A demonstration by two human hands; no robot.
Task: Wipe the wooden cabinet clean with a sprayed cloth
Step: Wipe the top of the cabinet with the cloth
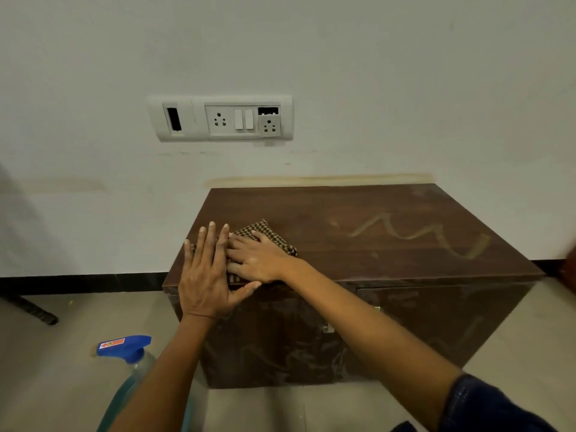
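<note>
Cloth (270, 236) lies under both flat hands on cabinet (389, 232).

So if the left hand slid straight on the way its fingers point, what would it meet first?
Probably nothing on the cabinet: the left hand lies flat beside the cloth, fingers pointing at the wall. Bare top lies ahead, then the back edge and the wall. Depth is hard to judge.

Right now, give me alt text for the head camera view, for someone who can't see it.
Both hands, left hand and right hand, press a checked cloth flat on the left end of a dusty wooden cabinet. A blue-topped spray bottle stands on the floor to its left, below a wall switchboard.
</note>
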